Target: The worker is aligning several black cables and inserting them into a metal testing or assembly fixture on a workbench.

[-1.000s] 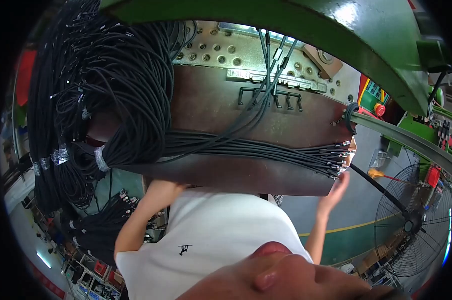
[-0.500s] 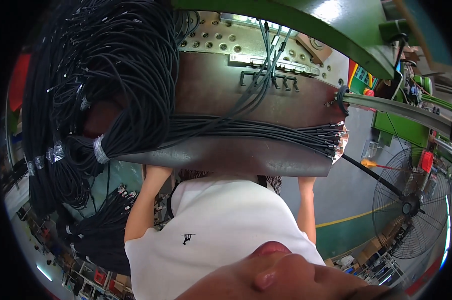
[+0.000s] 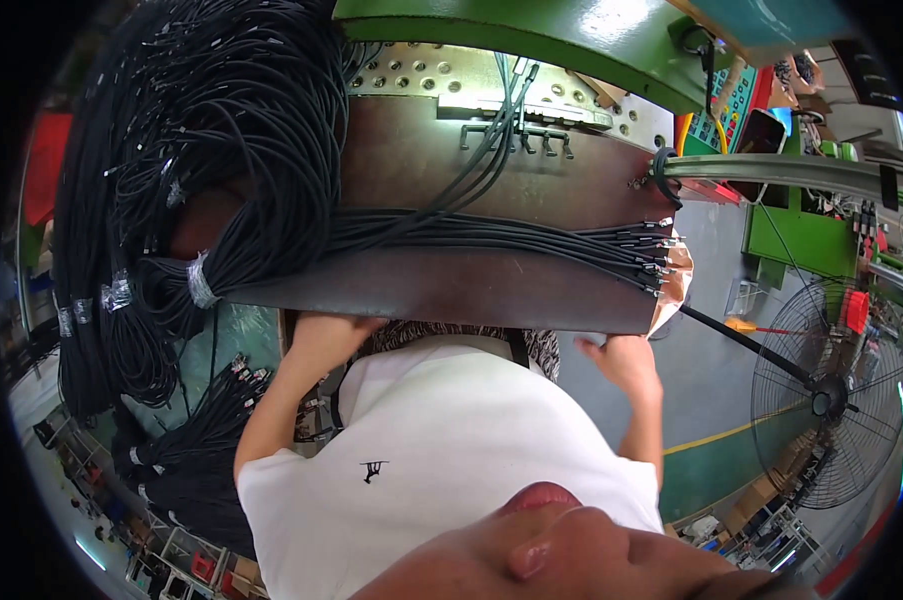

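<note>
My left hand (image 3: 333,334) is at the near edge of a brown work board (image 3: 451,290), most of its fingers hidden under that edge, so its grip cannot be made out. Near the board's right corner my right hand (image 3: 621,358) has its thumb stretched out to the left; its other fingers are partly covered by the edge. No object shows in it. Across the board lies a bundle of black cables (image 3: 491,232), metal connector ends to the right. A few separate cables (image 3: 486,172) run up over a black pronged holder (image 3: 549,144) toward a metal fixture (image 3: 531,114).
A large heap of black cables (image 3: 241,110), tied with clear wrap (image 3: 200,280), covers the left side. Above stands a green machine frame (image 3: 511,28) over a perforated metal plate (image 3: 401,72). A metal rail (image 3: 781,170) and a caged fan (image 3: 826,400) are at right.
Both hands have come further out from under the board's near edge, and the right thumb now shows. The view has shifted slightly; the cables lie as before.
</note>
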Demonstrator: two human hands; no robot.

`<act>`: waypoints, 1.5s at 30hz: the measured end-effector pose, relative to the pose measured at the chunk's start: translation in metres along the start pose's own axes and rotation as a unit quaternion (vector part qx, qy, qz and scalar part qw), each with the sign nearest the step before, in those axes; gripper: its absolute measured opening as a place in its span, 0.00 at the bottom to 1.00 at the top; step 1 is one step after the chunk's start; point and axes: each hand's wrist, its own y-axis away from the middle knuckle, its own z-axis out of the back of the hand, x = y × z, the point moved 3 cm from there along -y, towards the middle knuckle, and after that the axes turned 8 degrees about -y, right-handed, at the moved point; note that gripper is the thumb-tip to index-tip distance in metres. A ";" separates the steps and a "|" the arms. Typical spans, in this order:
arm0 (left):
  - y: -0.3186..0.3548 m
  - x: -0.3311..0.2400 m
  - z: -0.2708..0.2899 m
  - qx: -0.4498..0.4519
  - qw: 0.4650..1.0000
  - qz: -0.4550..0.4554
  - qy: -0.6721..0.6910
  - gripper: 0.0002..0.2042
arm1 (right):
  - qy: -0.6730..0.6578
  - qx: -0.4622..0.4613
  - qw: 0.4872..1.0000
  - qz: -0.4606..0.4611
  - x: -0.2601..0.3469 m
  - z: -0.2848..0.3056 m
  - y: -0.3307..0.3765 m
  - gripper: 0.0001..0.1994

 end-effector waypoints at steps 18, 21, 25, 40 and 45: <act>-0.063 -0.034 0.056 -0.099 0.959 -0.062 -0.259 0.33 | -0.131 -0.409 0.877 0.218 0.022 0.104 -0.078 0.13; -0.064 -0.016 0.070 -0.160 0.944 -0.100 -0.269 0.21 | -0.136 -0.474 0.863 0.106 -0.055 0.099 -0.033 0.16; -0.082 -0.012 0.092 -0.181 0.981 -0.068 -0.035 0.11 | -0.005 -0.578 0.815 0.030 -0.050 0.050 -0.002 0.15; -0.204 -0.173 0.042 0.386 0.889 -0.102 0.222 0.19 | -0.055 -0.369 0.895 0.243 0.050 0.020 -0.026 0.17; -0.176 -0.221 0.061 0.333 0.770 -0.077 0.539 0.11 | -0.206 -0.277 0.895 0.284 0.040 0.048 -0.050 0.09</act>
